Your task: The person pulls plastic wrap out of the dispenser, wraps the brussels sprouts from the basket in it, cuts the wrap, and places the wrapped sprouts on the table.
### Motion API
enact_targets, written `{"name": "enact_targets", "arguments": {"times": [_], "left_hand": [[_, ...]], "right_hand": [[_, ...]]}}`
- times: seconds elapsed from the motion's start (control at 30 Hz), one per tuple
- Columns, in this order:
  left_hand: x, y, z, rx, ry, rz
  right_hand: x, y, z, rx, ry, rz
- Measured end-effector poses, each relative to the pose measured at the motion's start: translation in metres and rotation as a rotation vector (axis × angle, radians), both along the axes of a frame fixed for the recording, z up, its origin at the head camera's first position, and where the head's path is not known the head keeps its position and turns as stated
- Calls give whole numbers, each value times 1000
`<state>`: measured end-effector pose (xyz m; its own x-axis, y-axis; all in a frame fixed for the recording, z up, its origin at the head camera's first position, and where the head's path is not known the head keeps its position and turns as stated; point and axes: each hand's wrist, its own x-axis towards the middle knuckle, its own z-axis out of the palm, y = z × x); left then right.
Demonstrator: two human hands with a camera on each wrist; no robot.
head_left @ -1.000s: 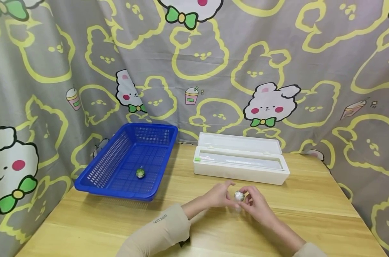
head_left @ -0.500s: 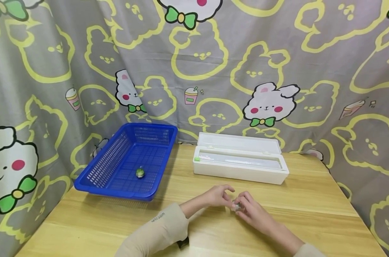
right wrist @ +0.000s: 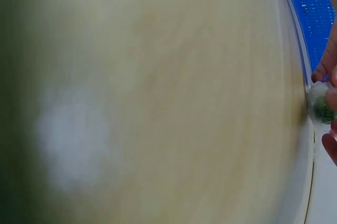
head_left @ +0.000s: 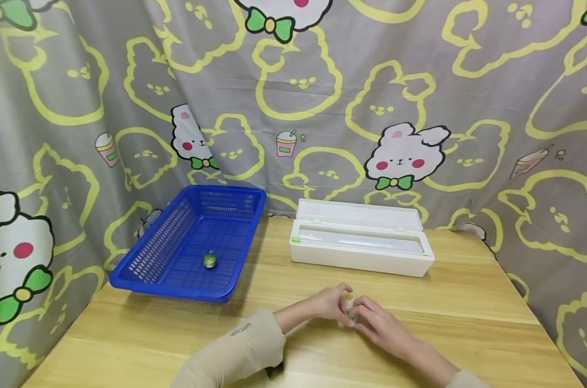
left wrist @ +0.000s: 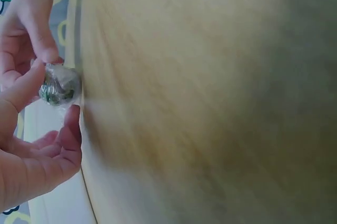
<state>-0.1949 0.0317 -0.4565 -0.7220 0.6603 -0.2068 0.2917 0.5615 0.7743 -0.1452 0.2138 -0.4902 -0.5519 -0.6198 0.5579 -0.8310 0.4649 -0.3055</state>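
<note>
Between my two hands is a small green ball, a Brussels sprout (left wrist: pixel 59 85) by its look, in crinkled clear plastic film. My left hand (head_left: pixel 331 305) pinches it from the left, thumb and fingers bent around the film. From the right, the fingertips of my right hand (head_left: pixel 384 330) grip the same bundle. In the head view the fingers cover most of it. The right wrist view catches the wrapped sprout only at its right edge. A second green sprout (head_left: pixel 209 261) lies in the blue plastic basket (head_left: pixel 177 294) on the left.
Behind the hands stands a long white film dispenser box (head_left: pixel 358 258), its lid (head_left: pixel 361 214) raised and a roll of clear film (head_left: pixel 361 241) inside. A green slider (head_left: pixel 296 239) sits at its left end. A patterned curtain (head_left: pixel 312 108) hangs behind the wooden table (head_left: pixel 472 312).
The wrapped sprout has shifted a little left and down, and my right hand has followed it leftward. Fingers now cover more of it. Basket and dispenser have stayed put.
</note>
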Motion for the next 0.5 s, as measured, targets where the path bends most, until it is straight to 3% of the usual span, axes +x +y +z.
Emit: {"name": "enact_targets", "arguments": {"times": [0.13,0.2,0.37,0.43,0.5], "left_hand": [[-1,1,1,-1,-15,60],[-2,2,1,-4,-18,70],[-1,3,0,-35,-4,73],[-1,5,0,-52,-5,71],[0,6,1,-65,-2,57]], "right_hand": [[1,0,-1,-112,-159,13],[2,0,-1,-159,-249,-36],[4,-2,8,-159,-520,-374],[4,-2,12,-129,-644,-462],[3,-2,17,-101,-742,-499]]}}
